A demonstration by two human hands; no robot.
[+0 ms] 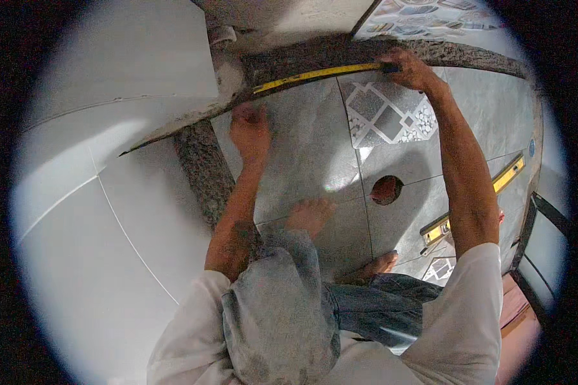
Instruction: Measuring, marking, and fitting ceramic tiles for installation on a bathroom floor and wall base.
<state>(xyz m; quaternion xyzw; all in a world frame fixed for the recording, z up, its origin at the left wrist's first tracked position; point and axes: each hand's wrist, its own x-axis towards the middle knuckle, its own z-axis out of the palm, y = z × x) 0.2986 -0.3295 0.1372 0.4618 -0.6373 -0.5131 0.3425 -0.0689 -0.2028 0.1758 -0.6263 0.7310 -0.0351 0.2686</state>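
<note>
A yellow tape measure (318, 77) is stretched along the far edge of the grey floor tiles (295, 135). Its dark body is in my right hand (410, 70), whose fingers are closed round it at the far right end of the blade. At the other end my left hand (249, 128) is closed by the tip of the blade, pinching it against the tile edge; the fingertips are partly hidden and blurred. Between my arms lies a patterned tile (392, 115) with white lines and pebble shapes.
A round hole (386, 190) is cut through one tile. The yellow spirit level (508, 174) lies slantwise under my right forearm. A rough dark strip (202, 163) borders the tiles at left, beside a white surface (128, 244). My bare foot (311, 215) rests on the tiles.
</note>
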